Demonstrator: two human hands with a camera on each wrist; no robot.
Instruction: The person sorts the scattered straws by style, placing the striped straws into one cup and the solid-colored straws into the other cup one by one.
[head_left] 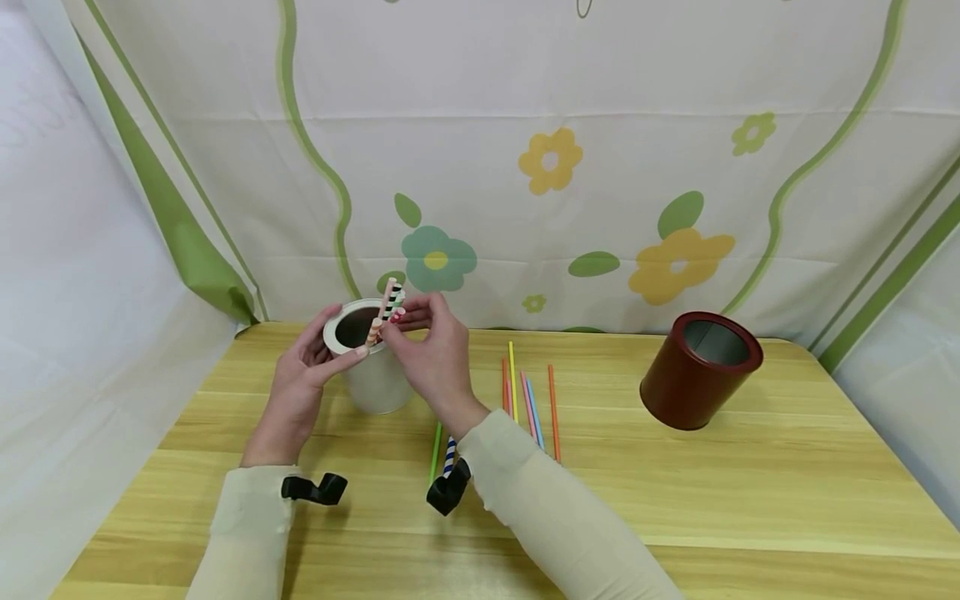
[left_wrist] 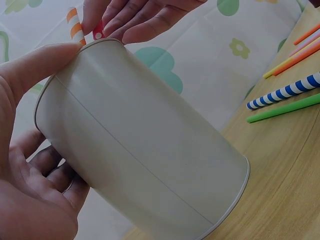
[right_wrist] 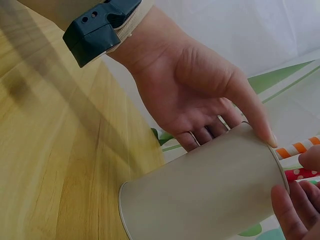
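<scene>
My left hand (head_left: 296, 392) grips a white cylindrical can (head_left: 378, 387) round its upper side, thumb near the rim. Several patterned straws stick up out of the can. Among them are an orange-and-white striped straw (right_wrist: 300, 147), a plain pink one (head_left: 387, 298) and a black-and-white striped one (head_left: 393, 302). At the can's mouth, my right hand (head_left: 435, 350) pinches a red straw with white dots (right_wrist: 301, 173) between thumb and fingers. The straws' lower ends are hidden inside the can. In the left wrist view the can (left_wrist: 145, 135) looks tilted.
Several loose straws lie on the wooden table (head_left: 750, 500) by my right forearm, including a yellow one (head_left: 513, 379), an orange one (head_left: 554, 408), a green one (head_left: 436, 450) and a blue-and-white striped one (head_left: 450, 457). A dark red can (head_left: 686, 387) stands at the right. Behind hangs a flowered curtain (head_left: 465, 167).
</scene>
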